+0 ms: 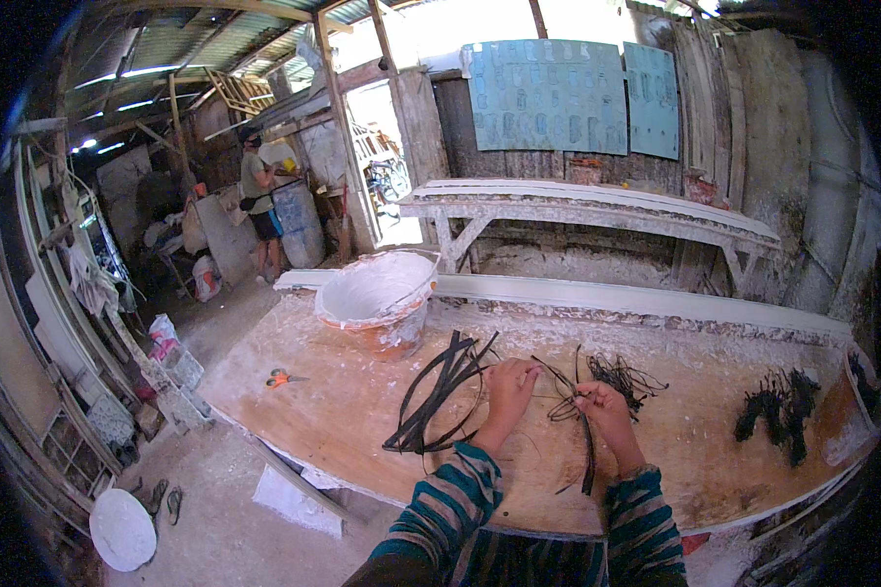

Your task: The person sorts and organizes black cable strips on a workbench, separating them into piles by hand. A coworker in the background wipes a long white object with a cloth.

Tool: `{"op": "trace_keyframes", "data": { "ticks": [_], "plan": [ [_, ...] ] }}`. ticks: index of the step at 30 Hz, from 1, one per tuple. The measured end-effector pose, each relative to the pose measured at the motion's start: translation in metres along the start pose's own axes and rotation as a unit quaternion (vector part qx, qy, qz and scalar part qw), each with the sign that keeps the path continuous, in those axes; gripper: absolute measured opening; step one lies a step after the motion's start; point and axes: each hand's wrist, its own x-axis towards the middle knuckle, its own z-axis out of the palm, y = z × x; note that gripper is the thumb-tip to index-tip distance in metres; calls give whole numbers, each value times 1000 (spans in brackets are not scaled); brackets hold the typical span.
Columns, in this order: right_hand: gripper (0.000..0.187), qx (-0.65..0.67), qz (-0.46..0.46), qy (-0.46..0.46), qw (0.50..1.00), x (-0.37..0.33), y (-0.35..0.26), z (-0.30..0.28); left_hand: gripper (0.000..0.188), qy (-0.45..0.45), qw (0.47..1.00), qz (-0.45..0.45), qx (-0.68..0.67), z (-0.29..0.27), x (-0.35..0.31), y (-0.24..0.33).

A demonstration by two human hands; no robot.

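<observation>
1. Left hand (512,380): fingers curled, pinching thin dark wire strands (558,386) that run across to the other hand. It sits over the middle of the worktop (343,411), toward the near edge.
2. Right hand (600,403): fingers closed around the same strands, gripping them where several loop and cross. One longer black strip (588,460) hangs down from this grip toward the near edge.
3. Both forearms wear striped teal-and-dark sleeves (450,499) and come in from the near edge.
4. Bundle of long black strips (439,391): lies flat on the worktop just left of the left hand, fanned out, the ends pointing to the far edge. Whether it touches the hand, cannot tell.
5. Small tangle of dark wire (625,374): on the worktop just beyond the right hand.
6. Pile of short black pieces (778,409): near the right end of the worktop, well apart from both hands.
7. White-crusted bucket (380,293): stands at the far edge, left of centre.
8. Orange-handled scissors (282,378): lie near the left end of the worktop.
9. Another person (260,201) stands far off at the left, beside a grey barrel (299,223).
</observation>
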Motion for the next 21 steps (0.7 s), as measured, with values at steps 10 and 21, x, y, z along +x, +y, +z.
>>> {"op": "trace_keyframes", "data": {
  "ticks": [10,21],
  "plan": [
    [31,48,-11,-81,995,-11,-16,13,11,-4,999,-18,-42,-1,0,3],
    [25,98,80,-76,989,-8,-15,-4,9,82,991,-59,-83,-3,10,-12]
  ]
}}
